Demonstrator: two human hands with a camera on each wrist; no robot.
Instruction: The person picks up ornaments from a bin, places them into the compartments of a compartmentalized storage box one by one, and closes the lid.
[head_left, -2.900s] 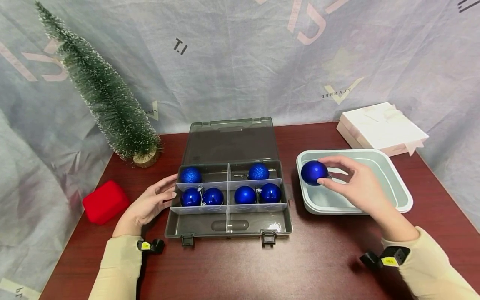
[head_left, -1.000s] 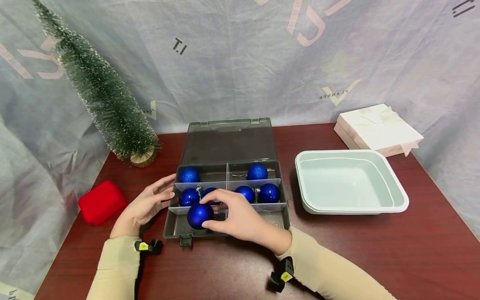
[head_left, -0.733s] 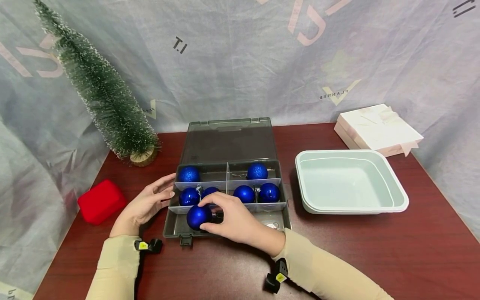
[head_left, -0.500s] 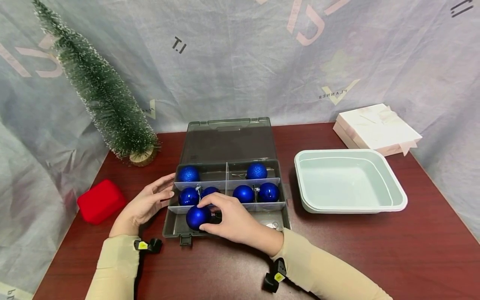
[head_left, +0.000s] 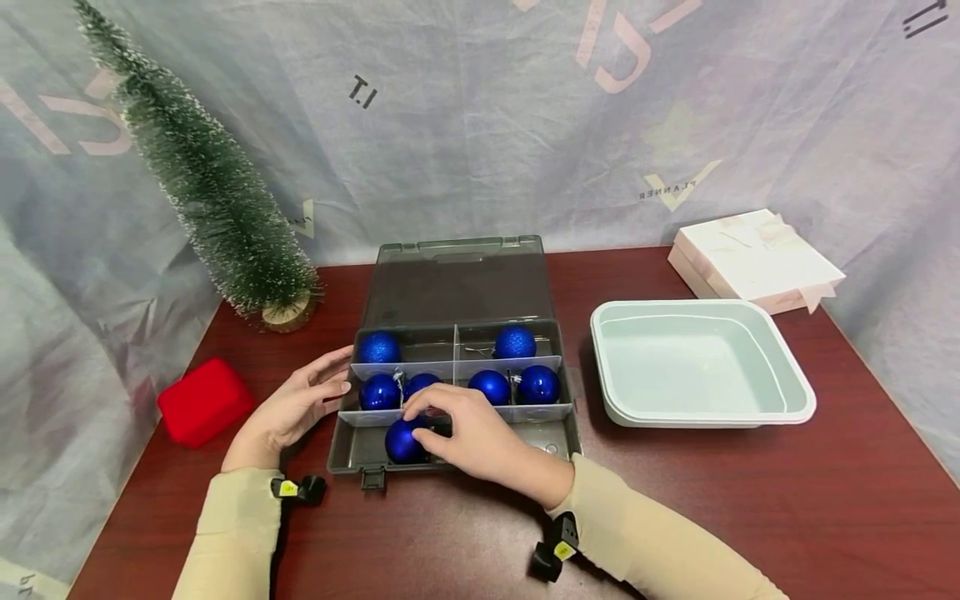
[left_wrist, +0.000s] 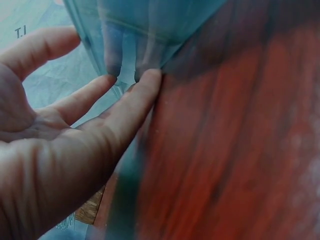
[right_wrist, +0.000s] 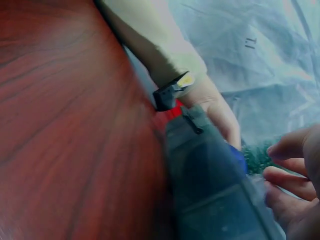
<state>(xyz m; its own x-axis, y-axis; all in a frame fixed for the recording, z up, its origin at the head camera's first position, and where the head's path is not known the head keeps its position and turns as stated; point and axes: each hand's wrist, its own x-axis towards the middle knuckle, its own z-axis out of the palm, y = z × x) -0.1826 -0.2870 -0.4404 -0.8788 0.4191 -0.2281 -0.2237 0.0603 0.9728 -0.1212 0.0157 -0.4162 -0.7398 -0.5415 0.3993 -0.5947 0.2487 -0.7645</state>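
Note:
A grey translucent compartment box (head_left: 358, 446) lies on the table with its lid (head_left: 461, 287) folded back. In its front left compartment sits a matte blue Christmas ball (head_left: 401, 447). My right hand (head_left: 480, 433) is just above this ball, thumb and fingers spread apart near its top; contact is hard to tell. In the right wrist view, the fingertips (right_wrist: 272, 172) have a gap between them. My left hand (head_left: 296, 408) rests its extended fingers against the box's left side, also seen in the left wrist view. Several other blue balls (head_left: 490, 388) fill the middle and back compartments.
A pale green plastic tub (head_left: 697, 417) stands to the right, with a white gift box (head_left: 757, 258) behind it. At left are a red box (head_left: 205, 402) and a small frosted Christmas tree (head_left: 217, 192) on a wooden base. A cloth backdrop hangs behind.
My right hand has carried the matte blue ball from over the tub to the box's front left compartment. The ball now sits lower, and the fingers have loosened from it. My left hand stays put.

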